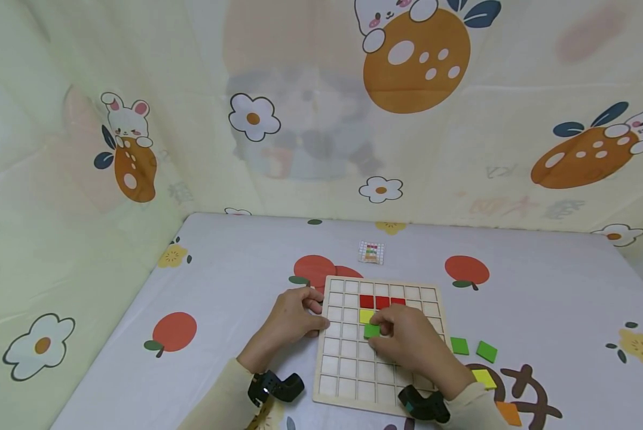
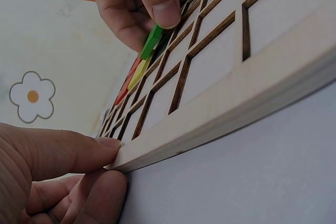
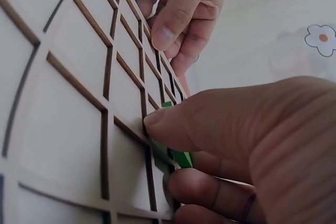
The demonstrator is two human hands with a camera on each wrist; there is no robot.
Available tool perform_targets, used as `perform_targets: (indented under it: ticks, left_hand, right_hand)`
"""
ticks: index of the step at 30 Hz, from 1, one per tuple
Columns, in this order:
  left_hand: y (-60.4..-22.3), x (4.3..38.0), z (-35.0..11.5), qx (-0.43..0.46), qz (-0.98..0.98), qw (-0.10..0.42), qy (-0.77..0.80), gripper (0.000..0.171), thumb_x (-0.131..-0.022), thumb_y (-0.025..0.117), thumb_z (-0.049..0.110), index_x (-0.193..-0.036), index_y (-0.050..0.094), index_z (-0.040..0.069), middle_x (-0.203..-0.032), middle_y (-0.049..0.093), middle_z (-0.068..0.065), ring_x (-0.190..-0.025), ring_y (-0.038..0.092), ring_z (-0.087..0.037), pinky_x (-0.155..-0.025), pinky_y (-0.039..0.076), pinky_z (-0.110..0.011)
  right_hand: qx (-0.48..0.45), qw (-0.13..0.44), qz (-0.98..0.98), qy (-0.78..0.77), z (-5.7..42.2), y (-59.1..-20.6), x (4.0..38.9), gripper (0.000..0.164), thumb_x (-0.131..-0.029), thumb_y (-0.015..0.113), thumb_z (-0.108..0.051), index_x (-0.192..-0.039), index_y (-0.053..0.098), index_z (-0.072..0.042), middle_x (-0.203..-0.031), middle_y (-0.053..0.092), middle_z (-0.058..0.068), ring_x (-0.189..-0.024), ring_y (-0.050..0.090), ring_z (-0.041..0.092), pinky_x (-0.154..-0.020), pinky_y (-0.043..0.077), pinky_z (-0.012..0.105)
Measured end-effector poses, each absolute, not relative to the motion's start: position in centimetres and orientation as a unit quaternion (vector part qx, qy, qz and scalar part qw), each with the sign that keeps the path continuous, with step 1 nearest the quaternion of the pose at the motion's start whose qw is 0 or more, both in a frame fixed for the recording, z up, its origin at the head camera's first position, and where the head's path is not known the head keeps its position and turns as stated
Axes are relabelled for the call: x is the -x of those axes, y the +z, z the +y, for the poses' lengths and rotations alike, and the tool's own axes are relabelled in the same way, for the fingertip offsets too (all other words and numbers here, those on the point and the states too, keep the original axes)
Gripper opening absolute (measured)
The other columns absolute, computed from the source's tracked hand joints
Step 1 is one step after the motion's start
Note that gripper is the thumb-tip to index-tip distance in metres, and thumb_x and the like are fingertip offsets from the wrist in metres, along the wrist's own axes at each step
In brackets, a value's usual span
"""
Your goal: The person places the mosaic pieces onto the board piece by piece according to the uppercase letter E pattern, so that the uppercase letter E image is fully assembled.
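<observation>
A wooden grid board (image 1: 364, 388) lies on the cloth, with red tiles (image 1: 382, 302) in a row and a yellow tile (image 1: 366, 316) below them. My left hand (image 1: 286, 319) holds the board's left edge; its thumb (image 2: 79, 153) is on the rim and the other fingers are curled beside it. My right hand (image 1: 415, 343) pinches a green square tile (image 1: 371, 331) over the cell under the yellow one. That tile stands tilted in the left wrist view, and the right fingers partly cover it.
Right of the board lie two loose green tiles (image 1: 486, 352), a yellow tile (image 1: 484, 378) and an orange tile (image 1: 509, 412). A small printed pattern card (image 1: 371, 252) lies beyond the board. Patterned curtains (image 1: 311, 167) hang behind and beside the table.
</observation>
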State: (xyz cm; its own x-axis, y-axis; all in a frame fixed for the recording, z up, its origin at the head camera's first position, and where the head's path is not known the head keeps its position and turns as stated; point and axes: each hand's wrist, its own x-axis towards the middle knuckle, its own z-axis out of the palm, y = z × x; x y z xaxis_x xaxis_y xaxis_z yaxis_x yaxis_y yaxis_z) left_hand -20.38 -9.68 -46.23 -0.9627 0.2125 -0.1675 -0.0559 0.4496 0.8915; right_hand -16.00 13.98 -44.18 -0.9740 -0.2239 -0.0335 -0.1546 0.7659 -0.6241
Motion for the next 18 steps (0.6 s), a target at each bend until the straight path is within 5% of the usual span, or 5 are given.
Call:
perform_targets:
  ticks: [18]
  left_hand:
    - [-46.24, 20.34, -9.69, -0.047, 0.842, 0.129, 0.522, 0.039, -0.081, 0.085, -0.001, -0.116, 0.068, 0.0, -0.09, 0.063, -0.007, -0.067, 0.063, -0.015, -0.059, 0.06, -0.028]
  right_hand:
    - [0.086, 0.051, 0.935, -0.339, 13.23, -44.33, 15.89, 0.019, -0.08, 0.086, -0.009, -0.096, 0.078, -0.013, -0.078, 0.057, -0.004, -0.076, 0.051, 0.014, -0.067, 0.045, 0.03]
